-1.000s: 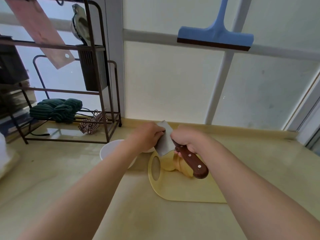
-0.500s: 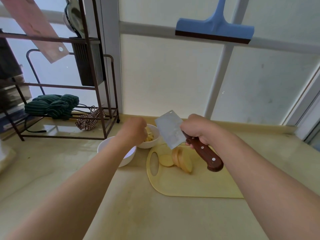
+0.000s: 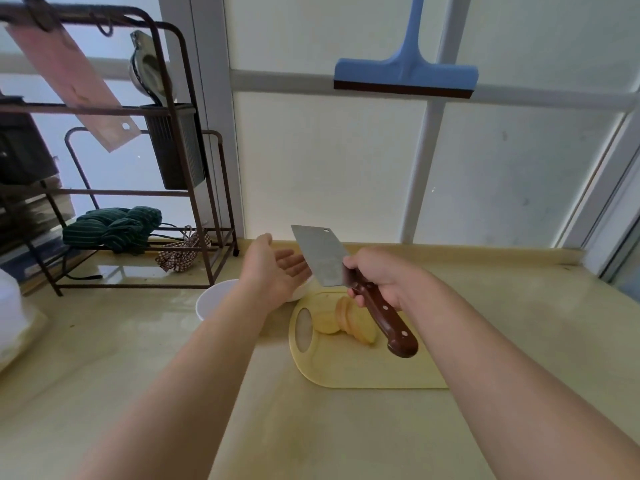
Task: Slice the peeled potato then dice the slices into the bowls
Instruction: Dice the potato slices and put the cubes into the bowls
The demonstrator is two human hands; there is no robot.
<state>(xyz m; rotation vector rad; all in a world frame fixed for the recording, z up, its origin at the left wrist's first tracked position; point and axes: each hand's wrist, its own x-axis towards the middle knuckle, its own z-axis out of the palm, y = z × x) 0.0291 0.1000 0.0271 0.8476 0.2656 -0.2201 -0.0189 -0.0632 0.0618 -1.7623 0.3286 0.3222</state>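
Holding a cleaver [image 3: 323, 256] above potato slices [image 3: 348, 320], with the other hand spread open.

Nearest, the yellow cutting board [image 3: 349, 370] lies on the counter [image 3: 173, 393], the fanned slices resting at its far end by the handle hole. Over them the right hand [image 3: 379, 277] is closed round the cleaver's brown handle, blade raised. The left hand [image 3: 275, 268] is empty, palm up, fingers spread, above two white bowls [image 3: 211, 301]. Beyond stands a wire rack [image 3: 194, 188].

Pale potato slices [image 3: 353, 322] lean together on the yellow cutting board [image 3: 363, 372]; two white bowls [image 3: 211, 301] sit just left, the far one mostly hidden
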